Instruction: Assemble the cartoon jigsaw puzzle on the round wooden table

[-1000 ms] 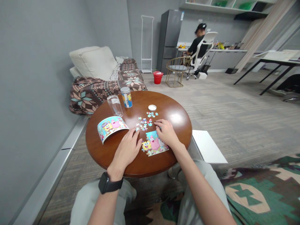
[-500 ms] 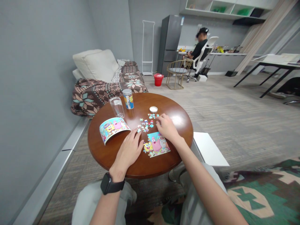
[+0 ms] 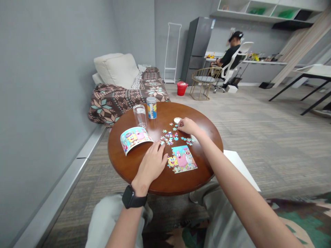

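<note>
My left hand [image 3: 152, 162] rests on the round wooden table [image 3: 124, 165], fingers stretched out. Its fingertips reach the edge of the loose jigsaw pieces [image 3: 169, 137]. My right hand [image 3: 188, 126] is on the far side of that pile, beside a small white lid [image 3: 177, 120]. Its fingers are bent and drawn together at the tips, low over some pieces; whatever lies between them is too small to make out. Closer to me lies a partly joined cartoon jigsaw puzzle [image 3: 183, 159], with a pink figure and a yellow one. A few more pieces [image 3: 188, 140] lie above it.
A curved picture sheet [image 3: 134, 137] stands at the table's left, near a clear glass [image 3: 140, 117] and a cartoon-printed can [image 3: 151, 108]. Beyond are a covered sofa [image 3: 124, 96], a red bucket [image 3: 181, 89], a gold-framed chair [image 3: 204, 80] and a seated person [image 3: 230, 55].
My right hand has moved away from me, from beside the joined puzzle to the pieces near the lid, uncovering pieces. My left hand stays by the pile. The view has swung left.
</note>
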Available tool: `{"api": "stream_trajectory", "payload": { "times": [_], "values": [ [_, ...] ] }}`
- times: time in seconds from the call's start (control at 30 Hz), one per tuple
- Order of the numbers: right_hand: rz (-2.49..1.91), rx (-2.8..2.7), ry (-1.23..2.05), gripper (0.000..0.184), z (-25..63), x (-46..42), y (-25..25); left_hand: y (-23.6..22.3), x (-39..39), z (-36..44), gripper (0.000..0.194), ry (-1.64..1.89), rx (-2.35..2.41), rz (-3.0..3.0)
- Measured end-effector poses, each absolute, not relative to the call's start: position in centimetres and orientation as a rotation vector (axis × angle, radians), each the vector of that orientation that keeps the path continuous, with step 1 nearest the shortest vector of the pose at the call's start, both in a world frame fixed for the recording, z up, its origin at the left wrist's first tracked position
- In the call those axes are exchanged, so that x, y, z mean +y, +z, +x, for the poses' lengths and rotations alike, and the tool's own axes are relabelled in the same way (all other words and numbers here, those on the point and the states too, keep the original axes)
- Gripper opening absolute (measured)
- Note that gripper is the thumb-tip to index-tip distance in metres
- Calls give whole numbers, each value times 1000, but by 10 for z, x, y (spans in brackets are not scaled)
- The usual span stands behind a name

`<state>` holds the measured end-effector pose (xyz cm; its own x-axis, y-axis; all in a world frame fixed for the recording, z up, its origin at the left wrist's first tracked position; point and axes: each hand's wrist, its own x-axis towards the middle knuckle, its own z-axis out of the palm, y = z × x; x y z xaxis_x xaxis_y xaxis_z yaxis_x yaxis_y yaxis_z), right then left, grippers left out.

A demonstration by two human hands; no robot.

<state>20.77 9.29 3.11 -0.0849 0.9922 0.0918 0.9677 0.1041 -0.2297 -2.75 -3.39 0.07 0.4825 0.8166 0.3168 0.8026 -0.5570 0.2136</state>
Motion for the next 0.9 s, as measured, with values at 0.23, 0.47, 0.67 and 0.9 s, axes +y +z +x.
{"api": "stream_trajectory", "payload": {
  "times": [0.23, 0.47, 0.67, 0.9],
  "values": [
    [-2022, -2170, 365, 13, 206, 100, 44, 0, -34, -28, 40, 628, 1460, 2679],
    [-1927, -2186, 515, 8, 206, 82, 50, 1, -34, -27, 40, 602, 1462, 2676],
    [-1715, -2052, 464, 9, 208, 69, 38, 1, -33, -28, 42, 567, 1445, 2694],
    [-1394, -1665, 621, 18, 195, 7, 21, 4, -34, -27, 41, 564, 1459, 2674]
  ]
}}
